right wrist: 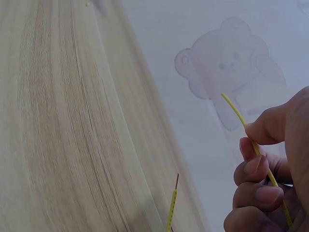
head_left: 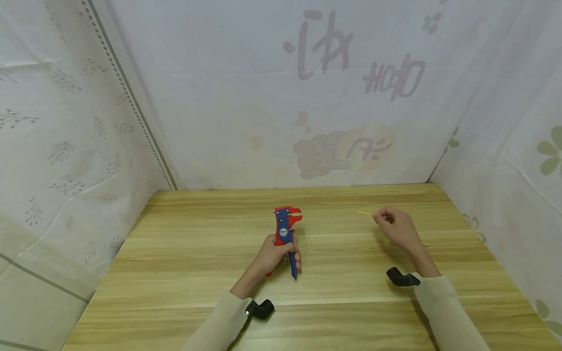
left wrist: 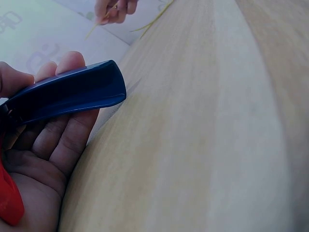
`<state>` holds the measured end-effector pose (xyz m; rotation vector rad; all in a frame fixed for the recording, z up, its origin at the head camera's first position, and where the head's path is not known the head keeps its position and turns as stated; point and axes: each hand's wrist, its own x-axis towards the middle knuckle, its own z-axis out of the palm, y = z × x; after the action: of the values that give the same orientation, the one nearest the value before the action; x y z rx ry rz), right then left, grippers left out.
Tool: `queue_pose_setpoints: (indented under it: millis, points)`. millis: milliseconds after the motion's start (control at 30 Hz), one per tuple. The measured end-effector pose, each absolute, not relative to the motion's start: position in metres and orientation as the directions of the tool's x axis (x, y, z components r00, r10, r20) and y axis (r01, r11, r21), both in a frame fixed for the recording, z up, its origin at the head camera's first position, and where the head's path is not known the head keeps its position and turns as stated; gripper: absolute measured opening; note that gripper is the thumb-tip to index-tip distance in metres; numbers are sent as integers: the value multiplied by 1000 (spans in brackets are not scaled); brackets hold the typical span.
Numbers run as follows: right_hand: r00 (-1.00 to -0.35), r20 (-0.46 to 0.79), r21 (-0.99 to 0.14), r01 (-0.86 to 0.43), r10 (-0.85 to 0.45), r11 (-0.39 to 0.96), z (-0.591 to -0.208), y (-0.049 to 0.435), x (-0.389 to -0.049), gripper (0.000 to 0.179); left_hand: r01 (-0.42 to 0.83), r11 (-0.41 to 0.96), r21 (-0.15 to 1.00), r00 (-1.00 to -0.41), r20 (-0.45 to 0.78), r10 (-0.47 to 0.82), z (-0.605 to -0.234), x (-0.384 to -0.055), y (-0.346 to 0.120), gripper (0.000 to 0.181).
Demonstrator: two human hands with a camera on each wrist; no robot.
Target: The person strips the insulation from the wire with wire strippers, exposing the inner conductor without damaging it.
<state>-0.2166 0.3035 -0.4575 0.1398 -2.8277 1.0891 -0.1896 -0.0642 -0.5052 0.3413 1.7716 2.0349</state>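
A red and blue wire stripper (head_left: 283, 222) is gripped around its handles by my left hand (head_left: 273, 254), with its jaws pointing up and to the right. In the left wrist view the blue handle (left wrist: 72, 92) lies across the fingers and the red handle (left wrist: 8, 195) sits by the palm, with space between them. My right hand (head_left: 397, 228), off to the right, pinches a thin yellow wire (right wrist: 232, 107) between thumb and fingers. One end sticks out past the fingertips, and its tip looks covered in yellow. The wire is apart from the stripper.
Another yellow wire (right wrist: 171, 205), with a bare copper end, lies on the wood-grain table (head_left: 197, 273) beneath the right hand. Tiny yellow scraps (head_left: 312, 239) lie just right of the stripper. A printed cloth (head_left: 241, 97) hangs behind the table's back edge.
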Motion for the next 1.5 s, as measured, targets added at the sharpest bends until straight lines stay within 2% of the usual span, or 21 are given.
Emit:
queue_pose_setpoints:
  millis: [267,1033,1267,1500]
  points:
    - [-988,137,-677,-141,-64,722,-459,295,-216,35,-157,-106,982,-882,-91,462,-505,-189,-64,18]
    - [-981,152,-707,-192,-119,680,-453,275,-212,34,-177,-149,973,-848,-74,525,-496,-185,-57,31]
    - [-974,179,-718,-227,-140,658,-452,268,-210,30,-157,-156,975,-855,-55,516,-495,-182,-52,16]
    - [-965,207,-730,-262,-161,631,-447,256,-206,26,-124,-144,982,-854,-32,520,-492,-179,-48,12]
